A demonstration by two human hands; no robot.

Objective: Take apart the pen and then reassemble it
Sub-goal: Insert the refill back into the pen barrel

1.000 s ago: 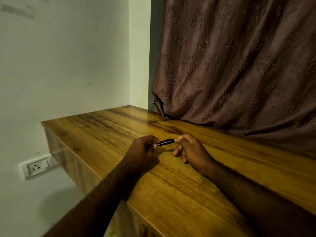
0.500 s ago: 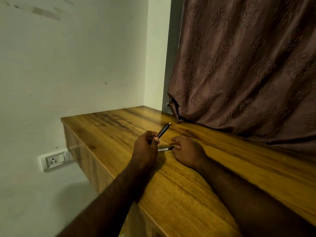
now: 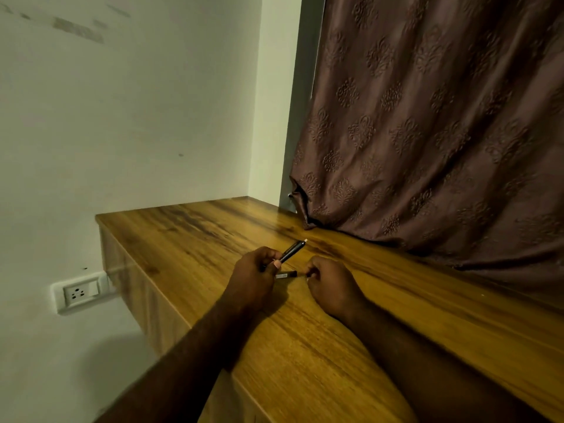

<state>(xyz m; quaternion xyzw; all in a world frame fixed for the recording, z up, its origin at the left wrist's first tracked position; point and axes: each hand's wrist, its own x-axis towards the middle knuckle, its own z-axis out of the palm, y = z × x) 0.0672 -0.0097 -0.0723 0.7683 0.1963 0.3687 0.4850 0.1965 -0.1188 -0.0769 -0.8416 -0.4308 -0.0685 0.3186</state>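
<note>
My left hand (image 3: pixel 253 277) grips a black pen barrel (image 3: pixel 292 249), which points up and to the right with a pale tip at its far end. A second short dark pen piece (image 3: pixel 287 274) lies flat on the wooden desk (image 3: pixel 320 355) between my hands. My right hand (image 3: pixel 331 283) rests on the desk just right of that piece, its fingers curled near the piece's end. Whether those fingers pinch something small is hidden.
A brown patterned curtain (image 3: pixel 427 123) hangs down onto the back of the desk at the right. A white wall with a power socket (image 3: pixel 80 293) is at the left, beyond the desk's left edge. The desk's front edge runs diagonally under my left forearm.
The pen came apart: my left hand tilted the barrel up and to the right, and a short piece now lies on the desk. My right hand dropped onto the desk.
</note>
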